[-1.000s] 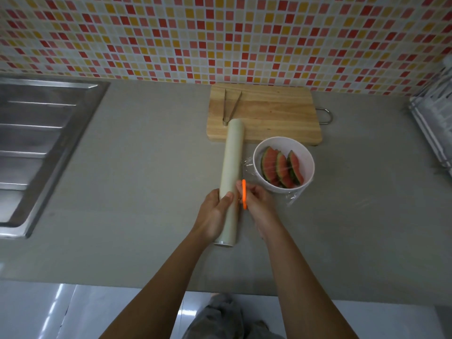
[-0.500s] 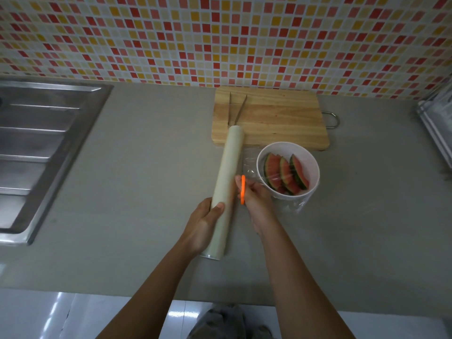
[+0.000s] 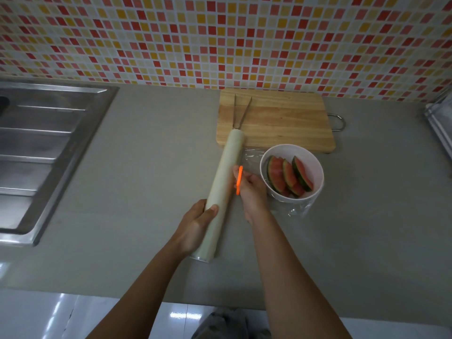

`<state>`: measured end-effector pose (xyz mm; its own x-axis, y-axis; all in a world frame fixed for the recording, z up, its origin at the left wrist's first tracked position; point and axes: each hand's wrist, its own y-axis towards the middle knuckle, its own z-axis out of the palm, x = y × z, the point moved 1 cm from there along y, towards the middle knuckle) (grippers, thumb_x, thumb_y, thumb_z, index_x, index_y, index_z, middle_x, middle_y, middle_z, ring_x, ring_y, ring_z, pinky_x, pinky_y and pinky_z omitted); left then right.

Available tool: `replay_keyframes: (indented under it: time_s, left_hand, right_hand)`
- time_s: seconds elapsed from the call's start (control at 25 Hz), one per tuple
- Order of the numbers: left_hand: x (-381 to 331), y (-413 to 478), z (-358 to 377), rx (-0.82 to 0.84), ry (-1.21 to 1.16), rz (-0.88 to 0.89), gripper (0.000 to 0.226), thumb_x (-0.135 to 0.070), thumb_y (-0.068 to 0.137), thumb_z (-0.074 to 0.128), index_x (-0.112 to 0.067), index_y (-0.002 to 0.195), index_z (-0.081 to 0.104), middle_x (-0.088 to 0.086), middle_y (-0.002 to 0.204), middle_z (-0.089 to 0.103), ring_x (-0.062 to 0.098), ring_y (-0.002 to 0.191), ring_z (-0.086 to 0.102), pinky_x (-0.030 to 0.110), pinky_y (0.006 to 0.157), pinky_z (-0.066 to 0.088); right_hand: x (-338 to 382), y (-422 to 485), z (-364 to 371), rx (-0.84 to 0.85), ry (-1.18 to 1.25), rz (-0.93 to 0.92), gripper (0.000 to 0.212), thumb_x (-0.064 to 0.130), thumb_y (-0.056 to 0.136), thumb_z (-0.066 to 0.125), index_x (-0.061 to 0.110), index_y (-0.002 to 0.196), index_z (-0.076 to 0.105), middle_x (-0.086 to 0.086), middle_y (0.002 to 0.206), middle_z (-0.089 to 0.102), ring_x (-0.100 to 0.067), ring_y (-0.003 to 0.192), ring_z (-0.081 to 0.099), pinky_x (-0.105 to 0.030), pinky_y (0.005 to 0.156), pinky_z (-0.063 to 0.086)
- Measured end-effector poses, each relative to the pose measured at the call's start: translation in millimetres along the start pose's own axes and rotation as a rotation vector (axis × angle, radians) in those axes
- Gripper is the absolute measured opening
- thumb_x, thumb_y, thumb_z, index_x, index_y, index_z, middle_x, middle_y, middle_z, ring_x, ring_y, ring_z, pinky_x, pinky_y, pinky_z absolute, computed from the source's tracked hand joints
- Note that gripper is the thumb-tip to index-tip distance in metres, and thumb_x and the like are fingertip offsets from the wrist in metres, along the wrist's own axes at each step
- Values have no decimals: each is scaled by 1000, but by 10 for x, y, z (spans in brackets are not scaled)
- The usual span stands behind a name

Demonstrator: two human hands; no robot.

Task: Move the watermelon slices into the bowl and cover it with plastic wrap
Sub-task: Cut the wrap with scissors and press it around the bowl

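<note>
left hand (image 3: 195,226) gripping wrap roll (image 3: 223,189), grey counter (image 3: 146,167), mosaic-tiled wall (image 3: 220,40)

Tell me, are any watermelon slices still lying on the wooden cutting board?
No, the wooden cutting board carries only metal tongs, and the three watermelon slices sit inside the white bowl.
</note>
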<state>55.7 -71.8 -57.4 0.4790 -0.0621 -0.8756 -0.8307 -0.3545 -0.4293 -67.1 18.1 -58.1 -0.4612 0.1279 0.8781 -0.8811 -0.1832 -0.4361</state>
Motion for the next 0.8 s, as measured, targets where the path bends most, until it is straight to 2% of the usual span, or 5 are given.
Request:
replay_keyframes:
  time_s: [0.24, 0.4, 0.56, 0.68, 0.8]
  left_hand:
    - [29, 7, -162, 24, 2, -2, 37, -50, 78, 48, -23, 98, 61, -1, 94, 63, 16, 85, 57, 36, 78, 44]
    - [40, -9, -263, 43, 24, 5, 34, -49, 78, 48, -25, 98, 60, 0, 95, 61, 18, 88, 57, 38, 82, 43]
    - [59, -64, -389, 66, 61, 0, 40, -50, 78, 48, -24, 105, 60, 0, 98, 61, 19, 90, 57, 39, 83, 44]
    - [105, -125, -491, 86, 102, 12, 40, -52, 79, 47, -26, 106, 59, -2, 101, 60, 18, 91, 57, 36, 81, 44]
    - [164, -188, -620, 91, 81, -2, 39, -56, 77, 48, -30, 104, 59, -4, 99, 61, 16, 89, 58, 33, 77, 44]
  right_hand:
    - [28, 126, 115, -52, -9, 40, 38, 29, 84, 65, 3, 111, 62, 1, 81, 58, -5, 72, 49, -14, 72, 41]
    - [24, 195, 180, -60, 26, 9, 33, 22, 88, 61, -2, 112, 62, 6, 70, 56, 3, 61, 46, -1, 55, 37]
    - [17, 281, 239, -103, 28, 13, 35, 24, 87, 63, 1, 114, 61, -1, 89, 65, 1, 76, 56, -10, 70, 41]
    - [-11, 320, 305, -94, 19, -9, 28, 22, 87, 62, 1, 106, 66, 0, 88, 65, 10, 66, 55, -1, 61, 40]
    - [-27, 321, 326, -121, -1, -26, 22, 22, 86, 63, 6, 101, 68, -1, 90, 65, 0, 76, 57, -1, 59, 41]
